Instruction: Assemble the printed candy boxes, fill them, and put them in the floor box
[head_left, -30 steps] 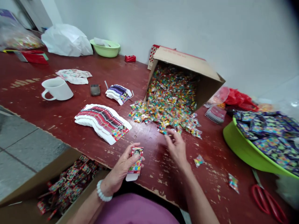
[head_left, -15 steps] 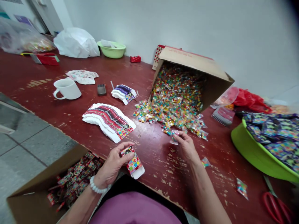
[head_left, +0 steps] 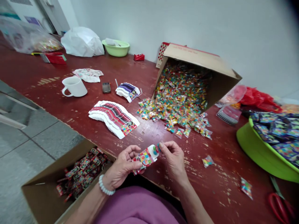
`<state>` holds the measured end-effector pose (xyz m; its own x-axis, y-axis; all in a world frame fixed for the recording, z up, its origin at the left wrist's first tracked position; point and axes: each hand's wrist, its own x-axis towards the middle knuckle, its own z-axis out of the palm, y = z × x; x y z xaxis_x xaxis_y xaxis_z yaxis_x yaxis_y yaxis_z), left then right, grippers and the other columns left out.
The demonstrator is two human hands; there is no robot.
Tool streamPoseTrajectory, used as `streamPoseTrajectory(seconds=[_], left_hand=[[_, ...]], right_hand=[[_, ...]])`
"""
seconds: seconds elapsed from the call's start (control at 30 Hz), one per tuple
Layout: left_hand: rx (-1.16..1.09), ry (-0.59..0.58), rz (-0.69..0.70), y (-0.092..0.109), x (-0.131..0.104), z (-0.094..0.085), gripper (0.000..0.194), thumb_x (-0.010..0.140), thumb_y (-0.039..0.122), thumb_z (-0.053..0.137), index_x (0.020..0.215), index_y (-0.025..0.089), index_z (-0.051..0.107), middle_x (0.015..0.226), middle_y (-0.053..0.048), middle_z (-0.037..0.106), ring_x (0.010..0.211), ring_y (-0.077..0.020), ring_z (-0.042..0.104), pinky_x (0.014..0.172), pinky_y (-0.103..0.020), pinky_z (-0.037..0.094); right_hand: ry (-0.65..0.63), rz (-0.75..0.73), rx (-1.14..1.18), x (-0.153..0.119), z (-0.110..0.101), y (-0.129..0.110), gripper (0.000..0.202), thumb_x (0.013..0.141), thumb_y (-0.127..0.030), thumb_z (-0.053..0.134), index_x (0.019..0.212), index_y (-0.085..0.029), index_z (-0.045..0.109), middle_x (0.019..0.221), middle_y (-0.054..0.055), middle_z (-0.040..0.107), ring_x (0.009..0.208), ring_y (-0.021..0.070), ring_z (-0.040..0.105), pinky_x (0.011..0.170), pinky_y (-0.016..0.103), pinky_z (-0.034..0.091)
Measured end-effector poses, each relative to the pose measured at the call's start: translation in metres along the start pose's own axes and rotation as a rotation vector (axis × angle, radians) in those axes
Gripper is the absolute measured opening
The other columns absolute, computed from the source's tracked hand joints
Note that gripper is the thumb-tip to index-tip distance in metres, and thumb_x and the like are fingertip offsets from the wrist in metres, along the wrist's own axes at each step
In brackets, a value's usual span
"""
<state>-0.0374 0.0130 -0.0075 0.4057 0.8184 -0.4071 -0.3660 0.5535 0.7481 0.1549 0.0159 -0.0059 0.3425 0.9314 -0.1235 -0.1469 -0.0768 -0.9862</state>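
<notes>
My left hand point(head_left: 123, 166) is closed round a small printed candy box point(head_left: 145, 158), red with colourful pictures, its white flap end turned to the right. Between the thumb and fingers of my right hand point(head_left: 173, 157) is a small clear packet of coloured candies point(head_left: 156, 150), held right at the box's open end. Whether the packet's tip is inside the box I cannot tell. Beyond my hands, a heap of similar candy packets point(head_left: 177, 115) spills from a tipped cardboard carton point(head_left: 198, 54). A fanned stack of flat red boxes point(head_left: 114, 118) lies to the left.
Below the table edge, an open carton point(head_left: 35, 193) contains many filled-looking red boxes point(head_left: 84, 172). A green basin point(head_left: 259, 155) of dark packs and red-handled scissors point(head_left: 279, 205) are at right. A white mug point(head_left: 74, 87) and purple flat boxes point(head_left: 128, 91) stand farther left.
My right hand has carried a candy packet from the heap back to the box. My left hand has turned the box so its open end faces right.
</notes>
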Motion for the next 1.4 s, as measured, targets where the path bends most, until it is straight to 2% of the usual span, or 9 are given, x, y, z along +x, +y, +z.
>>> streamPoseTrajectory(seconds=[0.23, 0.37, 0.63, 0.73, 0.8, 0.9, 1.13, 1.27, 1.4], left_hand=[[0.079, -0.187, -0.138, -0.014, -0.005, 0.019, 0.054, 0.062, 0.016, 0.078, 0.113, 0.014, 0.06, 0.087, -0.004, 0.067, 0.067, -0.014, 0.064, 0.064, -0.026, 0.053], [0.262, -0.155, -0.104, -0.006, -0.003, 0.018, 0.062, 0.064, 0.01, 0.063, 0.125, 0.018, 0.05, 0.094, -0.003, 0.067, 0.062, -0.0125, 0.064, 0.058, -0.024, 0.049], [0.405, -0.149, 0.006, -0.005, 0.001, 0.023, 0.051, 0.063, 0.007, 0.053, 0.113, 0.019, 0.053, 0.081, 0.002, 0.063, 0.058, -0.0095, 0.058, 0.053, -0.02, 0.045], [0.245, -0.084, 0.004, -0.002, 0.001, 0.026, 0.039, 0.071, 0.016, 0.06, 0.11, 0.018, 0.055, 0.077, 0.001, 0.064, 0.055, -0.011, 0.059, 0.051, -0.021, 0.046], [0.082, -0.031, -0.045, 0.001, 0.002, 0.026, 0.031, 0.082, 0.036, 0.058, 0.107, 0.016, 0.058, 0.074, -0.002, 0.067, 0.051, -0.0133, 0.061, 0.048, -0.023, 0.047], [-0.095, 0.012, -0.119, 0.003, 0.006, 0.024, 0.044, 0.088, 0.055, 0.049, 0.096, 0.014, 0.062, 0.069, -0.007, 0.069, 0.046, -0.0162, 0.062, 0.045, -0.026, 0.049], [-0.174, 0.188, -0.116, -0.004, 0.009, 0.025, 0.028, 0.082, 0.04, 0.063, 0.095, 0.015, 0.064, 0.063, -0.001, 0.067, 0.042, -0.0138, 0.058, 0.039, -0.025, 0.05], [-0.097, 0.23, -0.057, -0.008, 0.007, 0.026, 0.034, 0.079, 0.043, 0.066, 0.1, 0.016, 0.063, 0.065, 0.0, 0.066, 0.047, -0.0145, 0.059, 0.04, -0.025, 0.05], [-0.033, 0.204, 0.023, -0.01, 0.006, 0.027, 0.038, 0.079, 0.044, 0.068, 0.107, 0.019, 0.061, 0.079, 0.0, 0.068, 0.059, -0.0158, 0.063, 0.042, -0.023, 0.051]], right_hand=[[-0.179, 0.014, -0.197, -0.006, 0.001, 0.003, 0.024, 0.077, -0.039, 0.075, 0.072, -0.018, 0.067, 0.064, 0.0, 0.064, 0.057, 0.0134, 0.055, 0.057, 0.025, 0.044], [-0.232, -0.138, -0.406, 0.0, -0.008, -0.008, 0.02, 0.083, -0.035, 0.07, 0.072, -0.018, 0.069, 0.07, 0.001, 0.066, 0.065, 0.0159, 0.058, 0.062, 0.027, 0.044], [-0.457, -0.455, -0.758, -0.005, -0.001, -0.024, 0.019, 0.09, -0.031, 0.063, 0.075, -0.022, 0.072, 0.069, 0.001, 0.066, 0.068, 0.017, 0.056, 0.072, 0.031, 0.041], [-0.358, -0.376, -0.575, -0.01, 0.003, -0.018, 0.017, 0.093, -0.031, 0.056, 0.098, -0.023, 0.071, 0.085, 0.004, 0.07, 0.076, 0.0185, 0.061, 0.074, 0.03, 0.045], [-0.231, -0.298, -0.405, -0.012, 0.001, -0.013, 0.02, 0.093, -0.031, 0.055, 0.108, -0.022, 0.066, 0.096, 0.005, 0.07, 0.082, 0.0185, 0.062, 0.074, 0.029, 0.047], [-0.184, -0.282, -0.344, -0.015, 0.0, -0.006, 0.016, 0.088, -0.03, 0.063, 0.102, -0.023, 0.066, 0.097, 0.004, 0.066, 0.082, 0.018, 0.061, 0.075, 0.029, 0.049], [-0.355, -0.239, -0.226, -0.029, 0.01, 0.011, 0.012, 0.088, -0.028, 0.063, 0.091, -0.024, 0.074, 0.1, 0.006, 0.059, 0.084, 0.0172, 0.063, 0.072, 0.028, 0.052], [-0.387, -0.028, -0.079, -0.024, 0.015, 0.009, 0.012, 0.082, -0.032, 0.071, 0.08, -0.02, 0.072, 0.1, 0.004, 0.057, 0.066, 0.0111, 0.06, 0.061, 0.026, 0.052], [-0.303, 0.096, -0.012, -0.019, 0.018, 0.001, 0.037, 0.072, -0.029, 0.078, 0.107, -0.024, 0.065, 0.088, 0.0, 0.061, 0.063, 0.0117, 0.058, 0.058, 0.024, 0.051]])
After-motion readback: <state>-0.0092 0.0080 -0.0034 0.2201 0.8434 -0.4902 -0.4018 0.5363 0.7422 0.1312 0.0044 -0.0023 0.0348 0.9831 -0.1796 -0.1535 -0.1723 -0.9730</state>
